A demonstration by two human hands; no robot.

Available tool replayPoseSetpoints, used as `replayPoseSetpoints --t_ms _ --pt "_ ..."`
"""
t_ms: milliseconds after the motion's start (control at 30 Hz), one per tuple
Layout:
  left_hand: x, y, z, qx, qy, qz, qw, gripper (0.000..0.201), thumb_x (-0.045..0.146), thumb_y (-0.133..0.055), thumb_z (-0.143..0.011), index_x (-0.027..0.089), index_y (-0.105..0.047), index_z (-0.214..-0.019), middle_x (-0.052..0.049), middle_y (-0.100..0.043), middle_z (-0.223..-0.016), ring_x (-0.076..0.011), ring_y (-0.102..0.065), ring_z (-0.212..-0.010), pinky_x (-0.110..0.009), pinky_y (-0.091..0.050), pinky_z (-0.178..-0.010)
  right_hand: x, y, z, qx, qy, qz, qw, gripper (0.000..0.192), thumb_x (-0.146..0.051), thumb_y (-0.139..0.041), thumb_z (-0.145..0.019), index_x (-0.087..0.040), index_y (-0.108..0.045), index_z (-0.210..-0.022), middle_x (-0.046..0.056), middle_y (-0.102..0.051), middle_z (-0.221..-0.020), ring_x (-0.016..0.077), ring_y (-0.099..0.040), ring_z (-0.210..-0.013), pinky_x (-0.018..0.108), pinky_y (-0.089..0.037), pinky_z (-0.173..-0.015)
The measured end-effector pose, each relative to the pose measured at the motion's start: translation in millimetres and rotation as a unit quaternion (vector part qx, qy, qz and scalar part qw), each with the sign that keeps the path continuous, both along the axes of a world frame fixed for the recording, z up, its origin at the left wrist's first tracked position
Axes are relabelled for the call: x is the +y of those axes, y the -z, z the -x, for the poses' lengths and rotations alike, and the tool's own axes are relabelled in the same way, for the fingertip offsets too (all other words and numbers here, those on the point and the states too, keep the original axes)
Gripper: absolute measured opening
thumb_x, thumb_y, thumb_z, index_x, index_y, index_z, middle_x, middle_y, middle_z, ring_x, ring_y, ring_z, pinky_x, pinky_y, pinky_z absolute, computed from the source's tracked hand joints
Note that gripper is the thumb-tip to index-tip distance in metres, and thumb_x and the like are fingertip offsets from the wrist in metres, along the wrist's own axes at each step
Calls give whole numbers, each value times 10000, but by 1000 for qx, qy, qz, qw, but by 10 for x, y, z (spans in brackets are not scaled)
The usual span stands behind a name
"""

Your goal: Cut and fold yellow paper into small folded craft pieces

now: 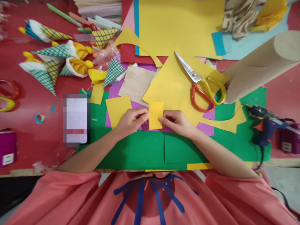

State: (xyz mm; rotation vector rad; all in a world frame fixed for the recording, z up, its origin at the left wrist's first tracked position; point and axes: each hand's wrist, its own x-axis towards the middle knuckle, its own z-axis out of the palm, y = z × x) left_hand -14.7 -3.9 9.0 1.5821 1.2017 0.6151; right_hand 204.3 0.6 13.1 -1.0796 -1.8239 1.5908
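A small yellow paper rectangle (156, 116) is held up between my two hands, over the green sheet (131, 150). My left hand (136, 118) pinches its left edge between thumb and fingers. On the opposite edge, my right hand (174, 122) pinches it the same way. Just left of my left hand lies a yellow paper piece (118, 109), partly under that hand. Beyond the rectangle, a large yellow sheet (170, 87) lies on purple paper (208, 128), with scissors (195, 79) with red and yellow handles resting on it.
Several paper cones (44, 78) with patterned sides lie at the left, near a blurred-out phone (76, 120). A brown paper roll (257, 67) and a blue glue gun (267, 125) with a cord are at the right. Yellow sheets (180, 28) are stacked at the back.
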Motion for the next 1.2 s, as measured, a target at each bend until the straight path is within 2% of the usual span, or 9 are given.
replayPoseSetpoints --t_ms 233,400,500,633,833,1000,1200 --pt "11 13 -20 -22 -12 -1 1000 357 435 -489 -914 185 -486 -659 31 -524 -575 -88 -496 -524 -213 -395 -503 3 0 5 12 1 10 1000 364 -404 -554 -906 -160 -543 -638 -43 -460 -558 65 -368 -503 225 -283 -484" --pt "6 19 -18 -8 -10 -2 1000 361 461 -462 -927 192 -467 -687 38 -503 -574 -84 -467 -510 -213 -377 -495 -2 -6 8 30 23 28 999 359 -442 -604 -869 -176 -493 -655 -56 -402 -583 70 -345 -533 225 -278 -496" --pt "4 14 -18 8 -8 -8 1000 356 464 -476 -920 193 -457 -691 43 -475 -573 -87 -462 -526 -213 -376 -511 6 -5 -1 28 36 33 998 364 -472 -571 -883 -177 -507 -680 -43 -428 -612 80 -376 -565 227 -301 -519" --pt "6 -2 -20 9 7 -8 1000 339 465 -463 -925 190 -489 -729 33 -514 -611 -95 -490 -555 -217 -387 -531 15 13 0 31 63 48 996 384 -480 -583 -871 -176 -507 -650 -39 -459 -592 82 -404 -547 233 -314 -514" --pt "-4 -28 -20 26 42 -19 999 312 439 -507 -911 186 -512 -728 33 -545 -638 -91 -502 -579 -208 -388 -554 15 16 28 92 131 101 982 355 -478 -621 -846 -185 -531 -666 -15 -586 -605 95 -501 -521 245 -382 -520" --pt "-3 -2 -20 22 30 -23 999 327 457 -464 -932 191 -480 -742 39 -497 -607 -93 -486 -559 -211 -390 -549 18 9 18 82 138 93 983 370 -497 -628 -828 -182 -539 -655 -17 -573 -599 101 -517 -543 248 -386 -530" --pt "-11 28 -12 1 34 -21 999 264 417 -498 -927 191 -516 -791 28 -546 -663 -92 -537 -611 -200 -425 -581 21 19 22 92 132 122 979 384 -518 -655 -799 -185 -524 -660 -11 -592 -586 98 -514 -508 248 -397 -508"
